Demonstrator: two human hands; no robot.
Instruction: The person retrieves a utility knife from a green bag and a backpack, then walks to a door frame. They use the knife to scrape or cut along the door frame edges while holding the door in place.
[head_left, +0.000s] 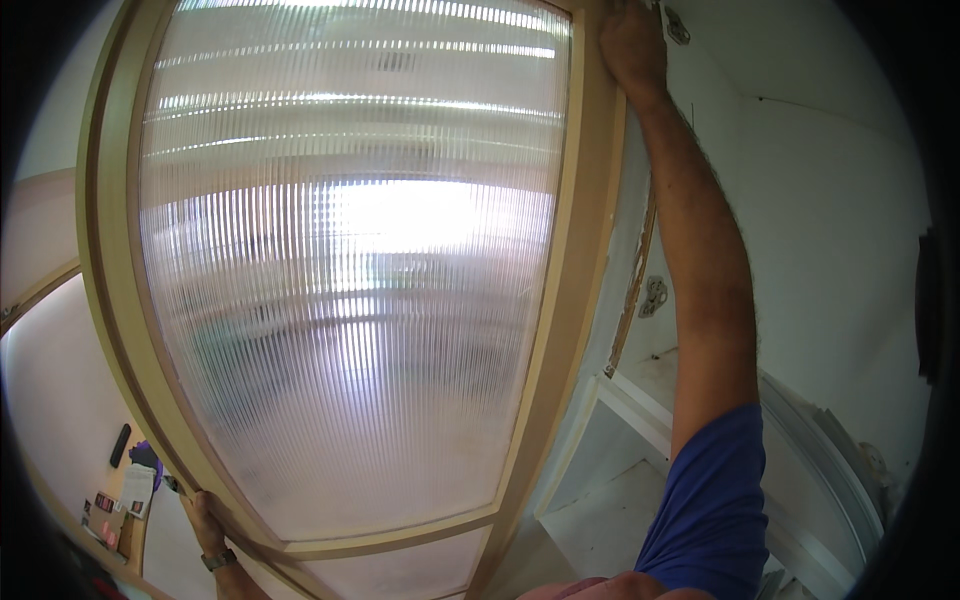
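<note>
Surface (137,537) bearing papers (137,490) is noted at far lower left. To its right, the left grip (206,520), with a watch (219,560) worn at the wrist, is closed on the lower left edge of a wood-framed ribbed panel (350,350), which is positioned across the centre. The right grip (635,50) is placed at the panel's upper right edge; its closure cannot be told, being partly cut off. Further right, a metal fitting (653,297) is seen on a pale wall (830,200).
</note>
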